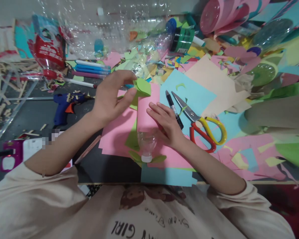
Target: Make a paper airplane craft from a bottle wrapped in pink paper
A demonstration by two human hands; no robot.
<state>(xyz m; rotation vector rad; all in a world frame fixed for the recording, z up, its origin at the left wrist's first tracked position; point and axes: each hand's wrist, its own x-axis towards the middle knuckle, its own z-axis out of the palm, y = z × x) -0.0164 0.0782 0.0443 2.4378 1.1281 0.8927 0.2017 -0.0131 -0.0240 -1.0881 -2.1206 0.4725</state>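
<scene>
A small clear plastic bottle (pixel 147 141) wrapped in pink paper (pixel 146 114) lies in front of me, its white cap (pixel 146 159) toward me. My left hand (pixel 114 94) pinches a green paper leaf (pixel 142 87) between thumb and fingers at the bottle's far end. My right hand (pixel 167 122) rests with its fingers stretched out against the pink wrap on the bottle's right side. More green paper leaves (pixel 158 158) sit beside the cap. Under the bottle are pink sheets (pixel 117 139) and a strip of green paper.
Scissors (pixel 194 116) with red and yellow handles and a black pen (pixel 173 108) lie right of my hands. A blue glue gun (pixel 68 104) is at left, near several markers (pixel 92 69). Paper scraps, a red-labelled bottle (pixel 48 49) and clear plastic bottles crowd the back.
</scene>
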